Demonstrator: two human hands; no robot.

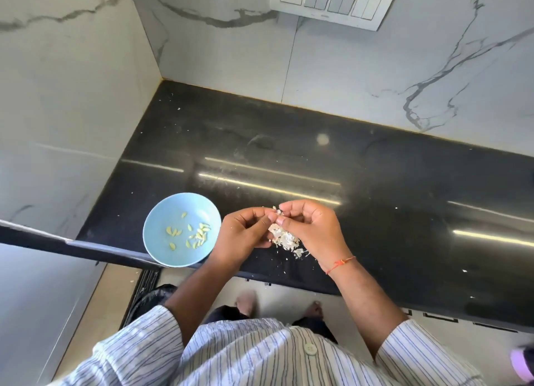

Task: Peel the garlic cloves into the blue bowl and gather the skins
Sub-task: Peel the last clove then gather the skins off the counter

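Striped shirt sleeves [138, 348] sit closest to the lens, and from them both forearms reach out over the front edge of the black counter [318, 166]. Left hand [245, 235] and right hand [312, 226] meet fingertip to fingertip, and between them they pinch a small garlic clove [278, 211] with papery skin standing off it; the fingers of both hands are curled in around it, though how much skin is left on the clove is too small to tell.

Judging by this, the peeling step is in hand. Just left of the left hand stands the blue bowl [161, 212], holding roughly a dozen pale peeled cloves [196, 234]. Under and between the hands lies a loose heap of garlic skins [286, 238], with stray flecks scattered along the counter.

Next, the bared clove would need a short carry leftward and a drop into the bowl, while the torn skin falls onto the heap.

Bowl and heap both sit near the counter's front edge, and the bowl's near rim seems to overhang it slightly, so a nudge could tip it off. Open counter stretches behind and to the right; marble walls [72, 96] close the far and left sides.
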